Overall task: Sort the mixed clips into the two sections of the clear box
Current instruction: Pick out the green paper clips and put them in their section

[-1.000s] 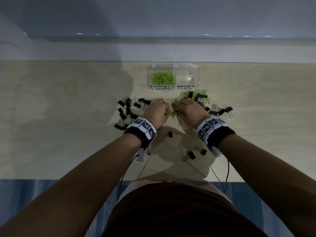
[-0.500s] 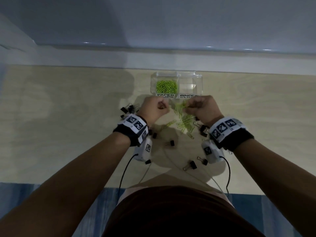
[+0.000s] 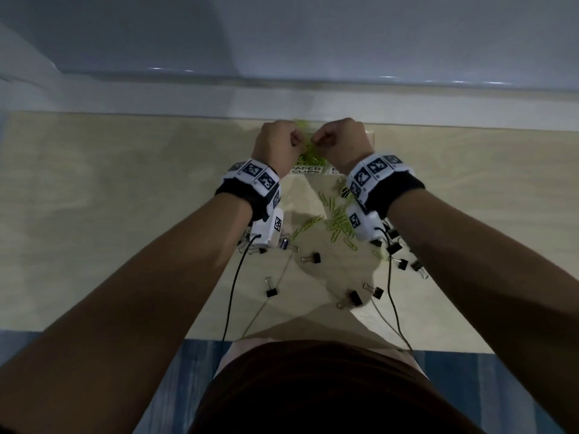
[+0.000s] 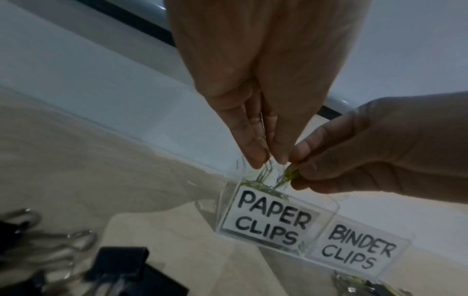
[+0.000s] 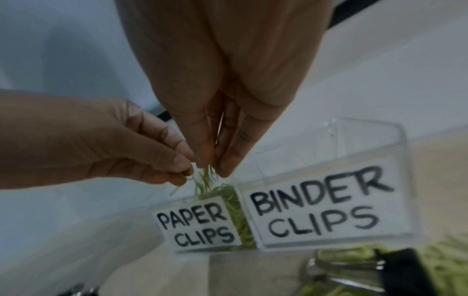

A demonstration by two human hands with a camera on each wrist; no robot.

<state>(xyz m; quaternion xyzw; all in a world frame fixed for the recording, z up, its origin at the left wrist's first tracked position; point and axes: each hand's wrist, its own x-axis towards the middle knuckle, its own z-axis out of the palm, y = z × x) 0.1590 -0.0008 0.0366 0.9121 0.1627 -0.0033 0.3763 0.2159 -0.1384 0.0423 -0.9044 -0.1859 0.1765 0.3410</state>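
Observation:
A clear two-section box (image 4: pixel 314 230) stands at the table's far edge, labelled PAPER CLIPS (image 5: pixel 195 226) on the left and BINDER CLIPS (image 5: pixel 321 210) on the right. Green paper clips (image 3: pixel 308 155) fill the left section. Both hands hover over that section. My left hand (image 3: pixel 277 142) pinches a few green paper clips (image 4: pixel 263 172) at its fingertips. My right hand (image 3: pixel 340 140) also pinches a small bunch of green paper clips (image 5: pixel 206 178) that hang down over the pile. The binder section looks empty.
Loose green paper clips (image 3: pixel 336 220) lie scattered on the wooden table (image 3: pixel 125 214) below the wrists. Black binder clips (image 3: pixel 315 257) are spread nearer me and under both wrists. Thin cables (image 3: pixel 232 286) trail from the wrist cameras. A pale wall ledge (image 3: pixel 156 98) runs behind the box.
Both hands have lifted from the clip heap and moved forward to the box, carrying green paper clips. They now sit above the paper clip section.

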